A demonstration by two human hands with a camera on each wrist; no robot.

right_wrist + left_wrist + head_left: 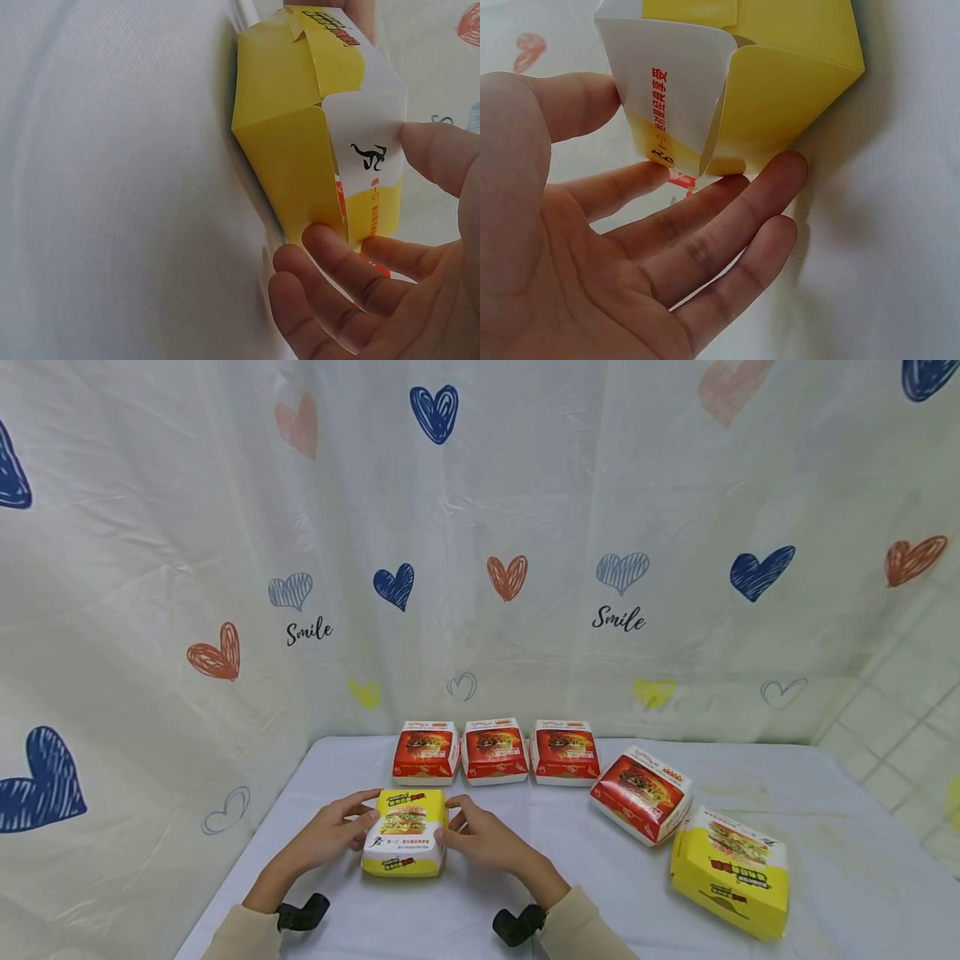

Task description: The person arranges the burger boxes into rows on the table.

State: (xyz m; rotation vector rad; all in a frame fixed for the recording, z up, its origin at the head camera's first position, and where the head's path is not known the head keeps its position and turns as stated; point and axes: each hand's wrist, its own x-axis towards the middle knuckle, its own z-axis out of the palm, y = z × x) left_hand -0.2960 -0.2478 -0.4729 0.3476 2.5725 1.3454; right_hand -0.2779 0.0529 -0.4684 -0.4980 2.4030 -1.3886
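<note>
A yellow and white burger box (406, 837) sits closed on the table's left half, a burger picture on its lid. My left hand (327, 832) holds its left side; in the left wrist view the thumb touches the lid's edge and the fingers (705, 251) reach round the side. On the opposite side, my right hand (489, 837) holds the box the same way. The right wrist view shows its thumb at the lid's edge and fingertips (322, 240) against the lower side wall (281, 169). Both palms stay off the cardboard.
Behind it, three red burger boxes, left (425, 754), middle (495, 752) and right (565, 753), stand in a row. To the right are a tilted red box (642, 793) and another yellow box (731, 874). A heart-print curtain (480, 510) hangs behind the white-covered table (585, 877).
</note>
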